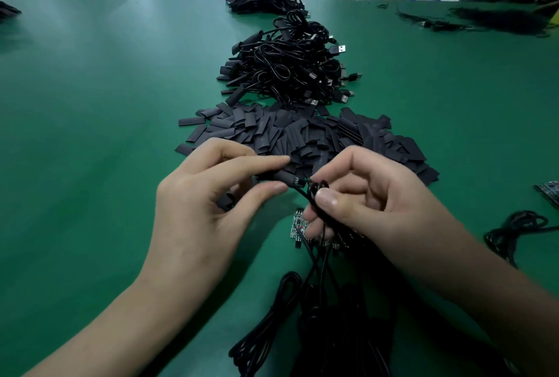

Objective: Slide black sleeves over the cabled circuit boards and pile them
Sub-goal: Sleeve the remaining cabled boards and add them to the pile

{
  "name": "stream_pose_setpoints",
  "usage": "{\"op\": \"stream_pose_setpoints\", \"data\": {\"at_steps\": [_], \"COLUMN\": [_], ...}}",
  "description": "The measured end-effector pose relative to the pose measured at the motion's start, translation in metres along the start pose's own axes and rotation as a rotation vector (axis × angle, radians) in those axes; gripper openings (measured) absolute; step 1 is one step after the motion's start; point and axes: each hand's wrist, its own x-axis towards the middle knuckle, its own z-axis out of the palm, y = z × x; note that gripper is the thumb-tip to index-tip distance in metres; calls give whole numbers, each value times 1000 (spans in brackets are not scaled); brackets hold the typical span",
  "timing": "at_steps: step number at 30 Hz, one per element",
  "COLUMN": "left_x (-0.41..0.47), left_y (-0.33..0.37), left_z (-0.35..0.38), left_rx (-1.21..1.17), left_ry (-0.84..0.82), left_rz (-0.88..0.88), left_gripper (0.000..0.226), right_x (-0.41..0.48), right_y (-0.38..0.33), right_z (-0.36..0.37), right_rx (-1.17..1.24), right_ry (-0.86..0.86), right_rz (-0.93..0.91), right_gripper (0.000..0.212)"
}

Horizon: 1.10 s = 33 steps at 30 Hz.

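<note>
Left hand (pixel 211 204) pinching flat matte sleeve (pixel 282 178), right hand (pixel 363 204) gripping thin cable (pixel 311 193)

Both bare forearms enter from the lower corners and meet mid-frame. The left hand (pixel 208 195) pinches a sleeve (pixel 282 178) between thumb and forefinger; the right hand (pixel 366 204), fingers curled, grips a cable (pixel 313 195).

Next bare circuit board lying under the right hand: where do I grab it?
Probably pinch the circuit board at its exposed left edge, coming from the left. It lies flat, and the right hand, which holds a cable, covers its other side.
</note>
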Motion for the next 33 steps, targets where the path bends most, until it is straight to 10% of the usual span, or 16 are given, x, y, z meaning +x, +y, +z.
{"op": "stream_pose_setpoints", "data": {"at_steps": [14,33], "left_x": [-2,0], "left_y": [2,12], "left_z": [2,-3], "left_rx": [-337,-235], "left_ry": [-56,-106], "left_rz": [-160,87], "left_gripper": [44,46], "right_x": [0,-4], "right_y": [11,-1], "right_z": [12,10], "right_rx": [-467,37], "right_ry": [86,-15], "right_rz": [-443,-140], "right_gripper": [22,9]}}
